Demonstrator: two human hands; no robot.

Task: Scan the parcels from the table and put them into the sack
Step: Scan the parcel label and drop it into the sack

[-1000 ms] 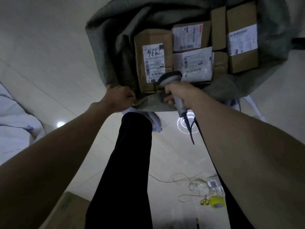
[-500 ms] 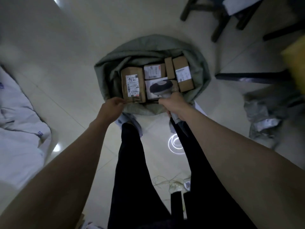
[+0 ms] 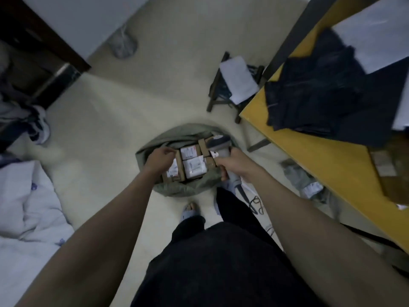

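Grey scanner gripped in right hand, fingers wrapped round handle; long axis runs from head over sack down toward person, head pointing away, cable trailing near feet. Left hand curled over tall parcel at sack's left side; whether fingers grip it, cannot tell. Green sack open on floor, brown parcels packed inside, labels up. Yellow surface at right carries dark bags. White bedding at left.
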